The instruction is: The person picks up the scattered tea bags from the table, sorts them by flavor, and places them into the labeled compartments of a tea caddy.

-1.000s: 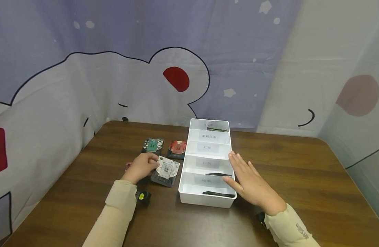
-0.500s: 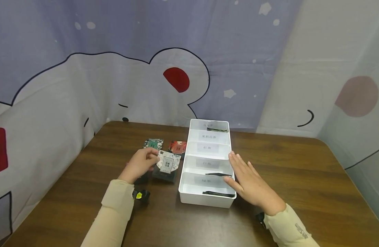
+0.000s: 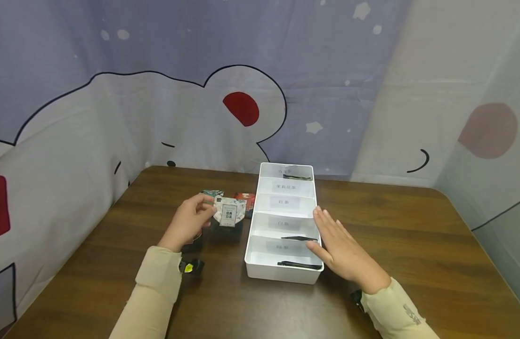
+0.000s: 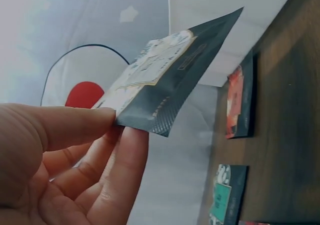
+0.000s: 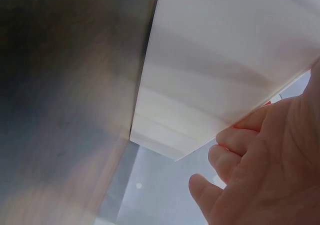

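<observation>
My left hand (image 3: 187, 222) pinches a tea sachet (image 3: 228, 213) at its edge between thumb and fingers. The sachet (image 4: 165, 75) has a white floral label and a dark lower part; in the left wrist view it is held up, tilted, above the table. To its right stands a long white divided box (image 3: 281, 274) with a printed label in each compartment. Straight fingers of my right hand (image 3: 349, 254) rest along the box's right rim. The right wrist view shows that hand (image 5: 265, 160) beside the box's outer wall (image 5: 200, 60).
Behind the held sachet lie a green-labelled sachet (image 3: 212, 193) and a red-labelled sachet (image 4: 239, 105) on the wooden table (image 3: 226, 306). Another sachet is mostly hidden under my left hand. Dark sachets lie in the front, second and rear compartments. A patterned curtain (image 3: 179, 108) hangs behind.
My left hand has lifted the white-labelled sachet up and away from the table, tilting it and covering more of the green and red sachets behind. The right hand stays at the rim.
</observation>
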`<state>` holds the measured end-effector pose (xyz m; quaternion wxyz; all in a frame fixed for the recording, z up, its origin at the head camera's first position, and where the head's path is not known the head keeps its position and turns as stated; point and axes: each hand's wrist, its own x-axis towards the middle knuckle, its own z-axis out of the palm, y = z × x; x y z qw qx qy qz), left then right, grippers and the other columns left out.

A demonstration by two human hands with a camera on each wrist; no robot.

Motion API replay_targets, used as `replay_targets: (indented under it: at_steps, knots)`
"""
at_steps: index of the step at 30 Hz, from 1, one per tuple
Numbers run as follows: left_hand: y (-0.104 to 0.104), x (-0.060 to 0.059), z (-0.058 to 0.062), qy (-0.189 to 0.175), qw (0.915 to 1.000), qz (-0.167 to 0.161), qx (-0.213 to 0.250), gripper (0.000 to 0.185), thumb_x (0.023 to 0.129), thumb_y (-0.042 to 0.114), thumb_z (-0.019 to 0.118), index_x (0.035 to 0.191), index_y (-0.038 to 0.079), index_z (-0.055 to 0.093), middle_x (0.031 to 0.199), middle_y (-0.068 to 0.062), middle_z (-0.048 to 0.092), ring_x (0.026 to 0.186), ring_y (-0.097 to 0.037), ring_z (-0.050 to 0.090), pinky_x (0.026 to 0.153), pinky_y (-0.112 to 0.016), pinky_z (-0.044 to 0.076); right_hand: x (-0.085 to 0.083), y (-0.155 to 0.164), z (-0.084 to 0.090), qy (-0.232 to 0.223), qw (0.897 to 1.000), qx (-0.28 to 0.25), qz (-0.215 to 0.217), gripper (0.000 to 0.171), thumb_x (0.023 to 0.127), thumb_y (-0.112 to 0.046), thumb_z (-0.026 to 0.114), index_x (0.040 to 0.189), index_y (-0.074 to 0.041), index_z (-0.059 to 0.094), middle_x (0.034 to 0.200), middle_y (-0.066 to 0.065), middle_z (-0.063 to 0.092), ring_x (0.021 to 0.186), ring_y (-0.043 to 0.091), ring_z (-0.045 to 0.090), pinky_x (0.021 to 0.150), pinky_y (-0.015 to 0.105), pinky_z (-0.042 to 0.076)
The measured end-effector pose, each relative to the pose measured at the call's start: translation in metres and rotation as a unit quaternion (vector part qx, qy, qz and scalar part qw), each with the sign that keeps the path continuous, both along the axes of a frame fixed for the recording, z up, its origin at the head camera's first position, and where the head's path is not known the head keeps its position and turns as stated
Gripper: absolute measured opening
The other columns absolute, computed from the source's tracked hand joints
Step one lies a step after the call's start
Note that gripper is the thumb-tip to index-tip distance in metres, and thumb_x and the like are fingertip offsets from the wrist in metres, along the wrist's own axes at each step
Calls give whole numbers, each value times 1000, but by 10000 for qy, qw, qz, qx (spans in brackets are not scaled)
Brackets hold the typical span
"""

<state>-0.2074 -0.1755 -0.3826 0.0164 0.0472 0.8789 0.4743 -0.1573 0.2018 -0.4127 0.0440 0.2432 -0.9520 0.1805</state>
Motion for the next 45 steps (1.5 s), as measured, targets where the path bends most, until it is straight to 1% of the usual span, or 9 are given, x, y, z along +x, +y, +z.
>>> replay_targets:
  at_steps: [4, 9, 11, 19, 25, 28, 32, 39, 45]
  knots:
    - [2, 1, 4, 334, 9994, -12, -2, 30, 104, 16, 59, 131, 5, 60, 115, -17, 70, 87, -30, 72, 59, -36, 56, -1, 1, 0, 8, 10000, 14, -7, 76, 107, -44, 46, 159, 4, 18, 167, 19, 16, 153, 39, 16, 121, 60, 18]
    - [6, 5, 8, 617, 9981, 76, 7, 28, 104, 17, 60, 130, 8, 60, 116, -16, 70, 91, -33, 72, 55, -34, 53, -2, 1, 0, 5, 10000, 12, -4, 77, 107, -44, 46, 160, 4, 17, 167, 20, 16, 153, 39, 15, 121, 60, 18]
    - [8, 6, 9, 803, 9967, 108, -5, 27, 103, 16, 60, 130, 7, 60, 114, -15, 71, 90, -32, 72, 58, -33, 53, -2, 1, 0, 9, 10000, 12, -4, 77, 107, -44, 46, 160, 4, 17, 167, 20, 16, 153, 39, 16, 121, 60, 18]
    - [20, 9, 14, 1585, 9869, 5, 296, 24, 101, 10, 63, 123, 2, 63, 106, -13, 71, 86, -24, 69, 73, -27, 59, 0, 3, 1, 129, 9998, 115, -44, 76, 107, -45, 46, 159, 4, 20, 166, 19, 18, 153, 38, 17, 122, 59, 17]
    - [29, 12, 19, 1898, 9805, 3, 510, 18, 99, 7, 66, 116, 2, 65, 103, -12, 70, 85, -22, 69, 72, -22, 58, -1, 4, 1, 241, 9995, 175, -51, 76, 107, -45, 46, 159, 4, 21, 166, 18, 20, 153, 38, 20, 122, 58, 17]
    - [32, 15, 22, 1948, 9788, -10, 636, 18, 98, 6, 66, 116, 2, 65, 103, -12, 70, 86, -23, 69, 73, -21, 58, -1, 4, 1, 249, 9995, 177, -38, 76, 107, -45, 47, 159, 4, 21, 166, 18, 20, 153, 37, 19, 122, 58, 18]
    - [40, 18, 22, 1926, 9773, -196, 858, 17, 98, 4, 66, 114, 1, 66, 101, -13, 70, 84, -22, 69, 73, -22, 58, -1, 2, 1, 226, 9996, 144, -26, 76, 107, -45, 47, 159, 4, 21, 166, 19, 20, 153, 37, 19, 122, 58, 18]
    - [58, 18, 21, 1342, 9758, -657, 1597, 16, 97, 1, 66, 113, -1, 62, 101, -16, 68, 88, -21, 68, 79, -31, 61, 0, 0, -1, 186, 9998, 89, -11, 76, 106, -45, 48, 159, 3, 21, 166, 18, 19, 153, 37, 19, 122, 56, 17]
    - [75, 12, 22, 1121, 9764, -1057, 1515, 14, 96, 0, 65, 110, 0, 62, 103, -15, 67, 94, -24, 68, 80, -28, 59, 0, 1, -1, 164, 9998, 65, -17, 77, 106, -45, 47, 160, 3, 20, 167, 17, 18, 154, 35, 17, 122, 56, 17]
